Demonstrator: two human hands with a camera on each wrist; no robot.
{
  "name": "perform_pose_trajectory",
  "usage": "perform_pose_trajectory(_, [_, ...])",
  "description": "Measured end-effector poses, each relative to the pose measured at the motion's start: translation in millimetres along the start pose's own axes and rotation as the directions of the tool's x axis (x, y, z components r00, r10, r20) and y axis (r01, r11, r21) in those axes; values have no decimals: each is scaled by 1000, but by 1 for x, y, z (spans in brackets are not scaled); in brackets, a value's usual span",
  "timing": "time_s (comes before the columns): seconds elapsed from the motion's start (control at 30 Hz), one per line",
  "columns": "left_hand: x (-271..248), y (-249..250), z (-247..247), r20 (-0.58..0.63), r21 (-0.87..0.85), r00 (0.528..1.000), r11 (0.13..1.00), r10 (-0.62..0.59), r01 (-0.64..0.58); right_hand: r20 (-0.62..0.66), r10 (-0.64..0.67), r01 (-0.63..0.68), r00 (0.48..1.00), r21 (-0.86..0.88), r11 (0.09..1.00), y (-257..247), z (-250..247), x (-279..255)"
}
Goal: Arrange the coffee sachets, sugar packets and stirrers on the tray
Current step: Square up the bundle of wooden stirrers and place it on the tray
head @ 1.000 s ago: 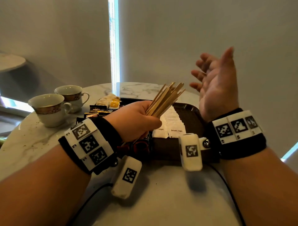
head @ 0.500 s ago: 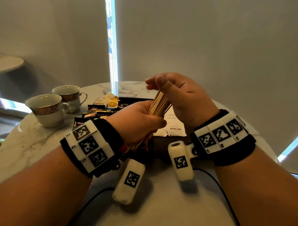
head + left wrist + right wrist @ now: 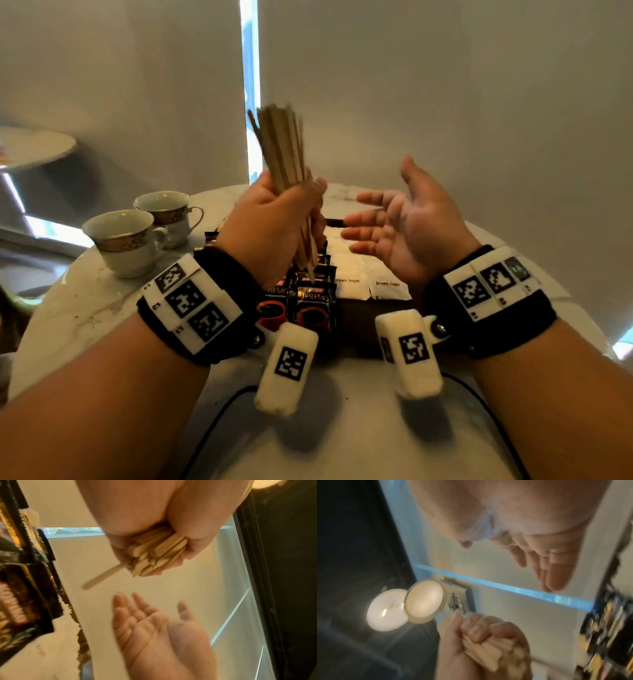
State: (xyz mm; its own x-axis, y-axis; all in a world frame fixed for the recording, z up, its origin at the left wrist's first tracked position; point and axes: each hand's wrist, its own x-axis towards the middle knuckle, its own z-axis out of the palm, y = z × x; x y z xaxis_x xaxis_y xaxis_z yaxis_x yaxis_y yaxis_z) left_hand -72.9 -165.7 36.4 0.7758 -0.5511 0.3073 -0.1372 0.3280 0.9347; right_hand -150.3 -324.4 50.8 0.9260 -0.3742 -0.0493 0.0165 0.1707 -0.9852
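Observation:
My left hand (image 3: 274,219) grips a bundle of wooden stirrers (image 3: 282,147) held upright above the tray; their lower ends poke out below the fist (image 3: 150,555), one sticking out further. My right hand (image 3: 394,226) is open, palm turned toward the left hand, a short way to the right of the bundle and holding nothing (image 3: 154,626). Below the hands lies the dark tray (image 3: 356,322) with black coffee sachets (image 3: 313,301) on its left part and white brown-sugar packets (image 3: 373,284) beside them on the right.
Two white cups with gold bands (image 3: 125,240) (image 3: 168,212) stand on the round marble table (image 3: 68,318) to the left of the tray. A grey wall with a bright window slit (image 3: 250,102) rises behind. Black cables run across the near table.
The right hand, which was closed over the tops of the stirrers half a second ago, has let go and pulled away to the right. The left hand has raised the bundle to upright.

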Motion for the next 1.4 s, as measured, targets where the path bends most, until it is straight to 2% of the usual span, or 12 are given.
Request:
perform_pose_trajectory(0.1, [6,4,-4,-130,-225,985,964,112,-139,250,207,-261,946,205,943,1,1,-3])
perform_pose_trajectory(0.27, [4,-3,3,-125,-139,979,975,158,-175,385,217,-345,897,303,888,10,18,-5])
perform_pose_trajectory(0.4, [1,-13,10,-63,-45,990,990,129,-132,469,108,-370,877,514,774,14,18,-8])
perform_pose_trajectory(0.53, [0,-14,9,-86,-17,985,988,149,-151,417,165,-363,894,456,813,18,21,-3])
perform_pose_trajectory(0.67, [-2,-12,11,-82,40,985,988,154,-151,399,107,-315,911,501,806,18,22,-8])
perform_pose_trajectory(0.73, [-2,-9,8,-34,116,990,984,140,-135,328,137,-251,935,335,908,15,21,-9])
perform_pose_trajectory(0.8, [-3,-4,5,61,245,996,967,58,-71,119,65,-72,991,58,996,9,16,-5])
perform_pose_trajectory(0.87, [-6,0,4,199,404,978,914,-60,-26,-7,-135,131,991,-200,971,3,11,-7])
perform_pose_trajectory(0.93, [-10,3,6,313,507,936,862,-163,-20,33,-242,239,970,-330,913,3,11,-10])
perform_pose_trajectory(1.03, [-12,3,12,369,561,897,828,-243,-7,80,-242,255,967,-272,928,10,21,-18])
perform_pose_trajectory(1.23, [-13,-3,18,257,510,934,856,-248,86,-43,-255,247,966,-132,960,12,34,-21])
perform_pose_trajectory(1.4, [-14,-2,20,218,587,951,808,-219,51,-74,-276,250,958,-254,935,15,39,-21])
